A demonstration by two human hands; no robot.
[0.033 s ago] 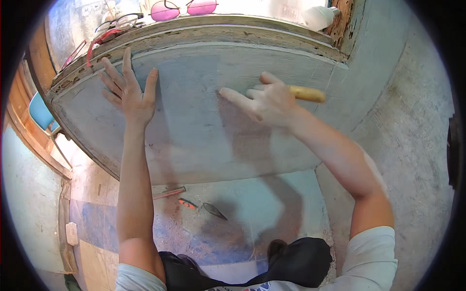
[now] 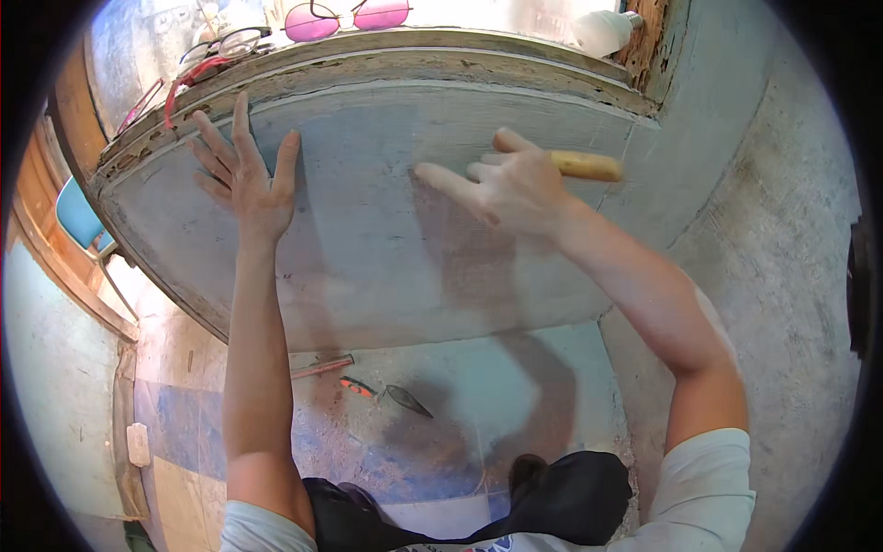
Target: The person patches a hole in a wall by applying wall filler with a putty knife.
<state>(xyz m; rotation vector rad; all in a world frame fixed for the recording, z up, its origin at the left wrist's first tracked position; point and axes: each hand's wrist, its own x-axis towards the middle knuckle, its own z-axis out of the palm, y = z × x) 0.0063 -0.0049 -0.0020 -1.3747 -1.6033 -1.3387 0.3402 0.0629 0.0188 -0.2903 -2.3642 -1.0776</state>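
Observation:
My left hand (image 2: 248,179) lies flat with fingers spread on the grey plastered wall (image 2: 368,248), just under the window sill. Further right, my right hand (image 2: 515,184) is closed around a tool with a yellow wooden handle (image 2: 586,166). The handle's butt sticks out to the right past my fist. My index finger stretches left along the wall surface. Whatever is at the tool's other end is hidden by my hand. Both arms reach up from the lower edge, and their shadows fall on the wall.
On the worn wooden sill (image 2: 441,64) lie pink-tinted glasses (image 2: 313,20), dark-framed glasses (image 2: 241,40), a red strap (image 2: 189,78) and a white bulb (image 2: 602,34). An orange-and-black cutter (image 2: 357,387), a dark pointed blade (image 2: 407,400) and a reddish bar (image 2: 322,366) lie on the floor. A blue chair (image 2: 78,213) stands left.
The yellow handle's end has shifted slightly up and to the right with my right hand. My left hand stays in the same place on the wall.

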